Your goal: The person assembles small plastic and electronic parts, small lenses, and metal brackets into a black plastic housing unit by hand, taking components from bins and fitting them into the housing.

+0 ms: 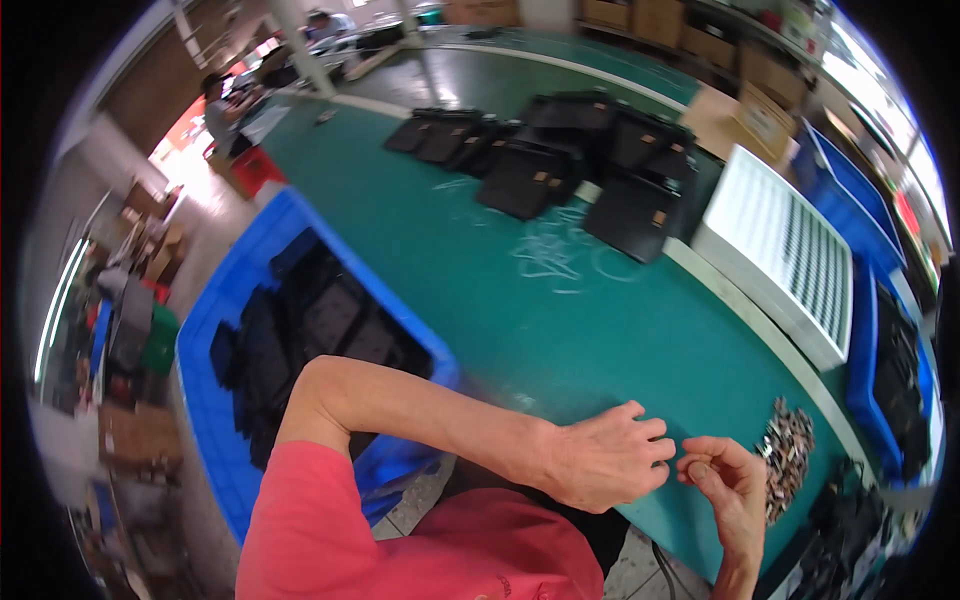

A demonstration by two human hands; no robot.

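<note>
Pinching small metal piece (697, 470) | right hand (725, 480) | metal clasp pile (785, 455) beside

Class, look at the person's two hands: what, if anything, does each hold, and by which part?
The right hand pinches something small at its fingertips; too small to identify. The left hand rests on the green table, apparently holding nothing.

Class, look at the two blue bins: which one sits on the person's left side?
The blue bin filled with black pieces, beside the left elbow; the other blue bin stands far right, beyond the white grille.

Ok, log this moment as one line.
left hand: open, on green table | right hand: pinching small piece | metal parts pile beside it | blue bin left
</note>
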